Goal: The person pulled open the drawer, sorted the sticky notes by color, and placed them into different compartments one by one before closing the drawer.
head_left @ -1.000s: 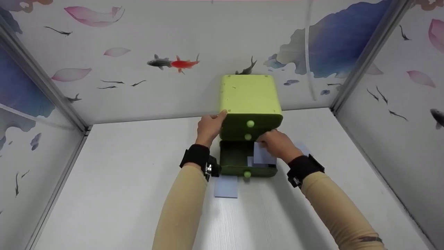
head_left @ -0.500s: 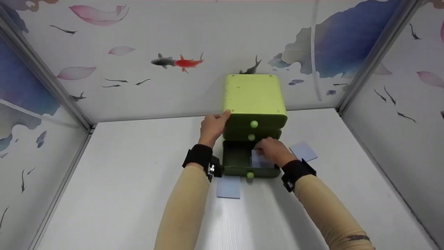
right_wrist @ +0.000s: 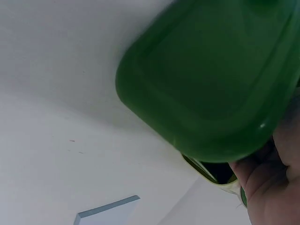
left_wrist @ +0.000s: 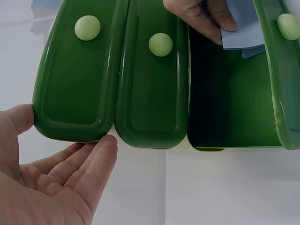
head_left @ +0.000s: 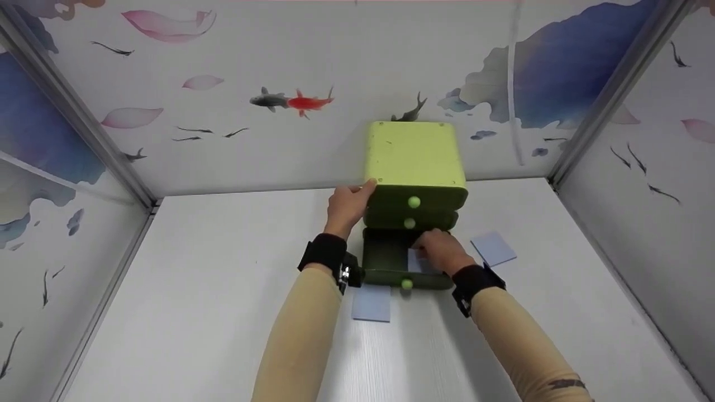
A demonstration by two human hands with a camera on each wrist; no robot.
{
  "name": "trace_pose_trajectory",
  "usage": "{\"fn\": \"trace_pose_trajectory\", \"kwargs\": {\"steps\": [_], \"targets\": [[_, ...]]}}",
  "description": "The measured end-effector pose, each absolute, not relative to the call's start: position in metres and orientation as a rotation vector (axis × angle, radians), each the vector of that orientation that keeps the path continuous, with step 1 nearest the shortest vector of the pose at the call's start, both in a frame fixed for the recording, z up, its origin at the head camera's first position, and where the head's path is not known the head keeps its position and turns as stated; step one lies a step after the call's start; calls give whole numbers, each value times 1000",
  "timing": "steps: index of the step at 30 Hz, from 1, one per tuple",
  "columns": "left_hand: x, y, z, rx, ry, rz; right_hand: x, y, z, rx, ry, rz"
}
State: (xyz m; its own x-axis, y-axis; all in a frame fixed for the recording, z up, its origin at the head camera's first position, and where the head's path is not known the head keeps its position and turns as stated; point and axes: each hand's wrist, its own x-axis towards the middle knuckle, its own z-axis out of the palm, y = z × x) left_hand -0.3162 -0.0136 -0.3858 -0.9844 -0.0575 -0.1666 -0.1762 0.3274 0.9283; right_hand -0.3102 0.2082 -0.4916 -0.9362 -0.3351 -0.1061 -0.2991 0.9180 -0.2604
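Note:
A small green drawer cabinet [head_left: 414, 153] stands against the back wall, its bottom drawer [head_left: 385, 251] pulled out. My left hand [head_left: 345, 207] rests on the cabinet's upper left edge, thumb at the top and fairly straight fingers along the side, as the left wrist view shows [left_wrist: 61, 183]. Inside the bottom drawer, my right hand [head_left: 442, 251] pinches a pale blue square card [left_wrist: 243, 28] between thumb and fingers. Another blue piece [left_wrist: 253, 51] shows beneath that card. The drawer front partly hides my right hand [right_wrist: 276, 183] in the right wrist view.
One blue card [head_left: 371, 303] lies on the white table [head_left: 223, 312] in front of the drawer. Another blue card [head_left: 493, 248] lies to the right of the cabinet. The two upper drawers are closed, each with a round knob [head_left: 414, 202]. Printed panels [head_left: 223, 128] enclose the table.
My right hand has moved down into the bottom drawer with the blue card, uncovering the card on the table at right. My left hand has stayed on the cabinet. The head view has shifted slightly.

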Motion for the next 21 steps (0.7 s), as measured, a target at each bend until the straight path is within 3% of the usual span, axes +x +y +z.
{"fn": "trace_pose_trajectory", "kwargs": {"steps": [21], "targets": [[-317,-14,-386,-217,2482,1721,-312,206,-505,-491,2996,-310]]}}
